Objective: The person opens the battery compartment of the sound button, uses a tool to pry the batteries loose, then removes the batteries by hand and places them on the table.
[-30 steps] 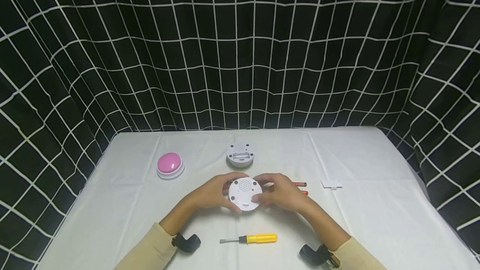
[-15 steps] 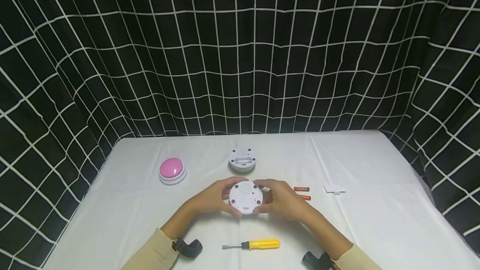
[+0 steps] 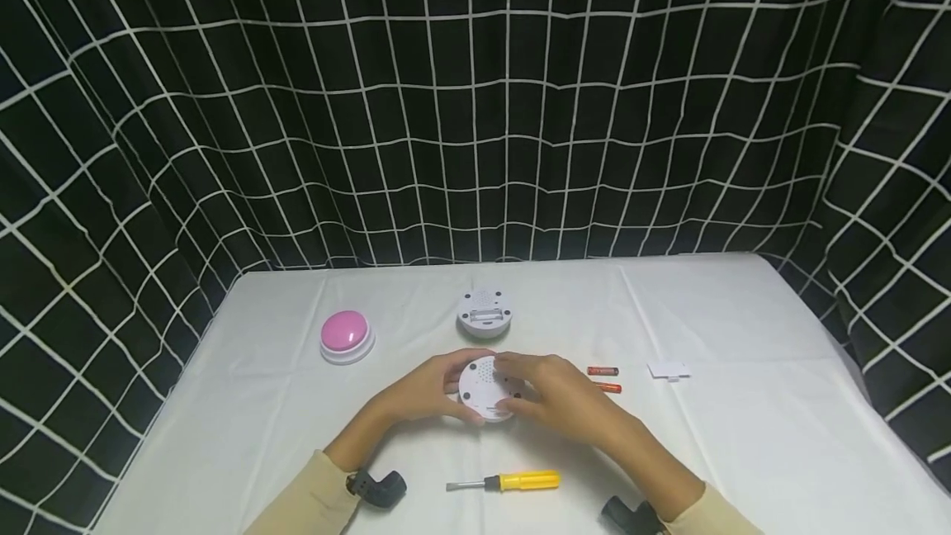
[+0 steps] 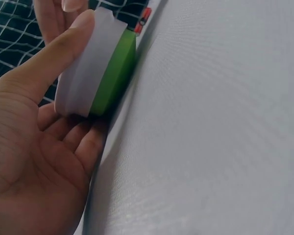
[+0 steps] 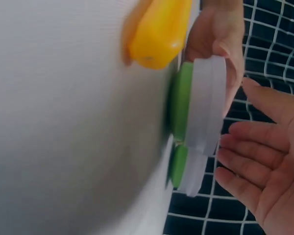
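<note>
A round white buzzer point(image 3: 481, 386) with speaker holes and dark feet is turned back-up low over the table; the left wrist view shows its green dome point(image 4: 115, 73) facing the cloth. My left hand point(image 3: 431, 388) grips its rim, thumb on the near side and fingers beyond. Over the buzzer's right half reaches my right hand point(image 3: 560, 399), its thumb and forefinger overlapping the back in the head view. In the right wrist view, the fingers point(image 5: 250, 164) of that hand are loosely spread beside the white back, curled around nothing.
Behind stands another upturned buzzer point(image 3: 484, 316) with an open battery slot. A pink-domed buzzer point(image 3: 345, 331) sits left. Two red batteries point(image 3: 603, 371) and a white battery cover point(image 3: 669, 371) lie right. A yellow-handled screwdriver point(image 3: 520, 481) lies in front.
My right hand has left its hold on the buzzer's right rim and come over the back face. The left hand keeps its grip. The whole view has shifted slightly.
</note>
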`<state>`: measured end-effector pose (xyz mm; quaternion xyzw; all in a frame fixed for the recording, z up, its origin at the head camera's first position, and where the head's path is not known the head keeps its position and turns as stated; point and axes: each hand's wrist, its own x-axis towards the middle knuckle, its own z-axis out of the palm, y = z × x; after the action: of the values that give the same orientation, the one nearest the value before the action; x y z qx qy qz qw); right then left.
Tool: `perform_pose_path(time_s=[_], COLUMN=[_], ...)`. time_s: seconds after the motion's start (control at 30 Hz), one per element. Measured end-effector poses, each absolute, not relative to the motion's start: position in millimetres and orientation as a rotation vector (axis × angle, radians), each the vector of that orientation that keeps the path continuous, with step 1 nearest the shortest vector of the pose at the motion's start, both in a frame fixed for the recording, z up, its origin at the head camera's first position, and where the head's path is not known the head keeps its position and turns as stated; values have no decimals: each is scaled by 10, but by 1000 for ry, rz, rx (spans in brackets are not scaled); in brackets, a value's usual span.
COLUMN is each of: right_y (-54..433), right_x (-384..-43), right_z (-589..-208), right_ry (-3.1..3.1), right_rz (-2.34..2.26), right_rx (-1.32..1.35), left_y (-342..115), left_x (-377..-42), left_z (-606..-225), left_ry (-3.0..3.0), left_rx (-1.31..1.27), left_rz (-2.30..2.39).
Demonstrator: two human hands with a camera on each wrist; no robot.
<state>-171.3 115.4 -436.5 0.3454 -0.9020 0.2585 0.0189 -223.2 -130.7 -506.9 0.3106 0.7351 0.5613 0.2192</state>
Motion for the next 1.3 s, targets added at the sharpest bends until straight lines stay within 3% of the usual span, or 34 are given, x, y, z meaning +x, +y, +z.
perform_pose_path(time_s=[0.4,0.97,1.3], right_y=[973,957,919], right_x=[-1763,-1730,-1699], right_z=[-4340,-4332,-4304], right_ry=[-2735,-2767,-2708], right_rz=[517,514,219], right_rx=[1158,1221,1328], left_y=[-1330,-1325,-1325], left_x=[-2247,-2203,-2208], left_z=[-5039,-5045,-5041], left_ry=[2066,2068,2071], left_rx=[868,799,799], left_rz=[1529,1547,1550])
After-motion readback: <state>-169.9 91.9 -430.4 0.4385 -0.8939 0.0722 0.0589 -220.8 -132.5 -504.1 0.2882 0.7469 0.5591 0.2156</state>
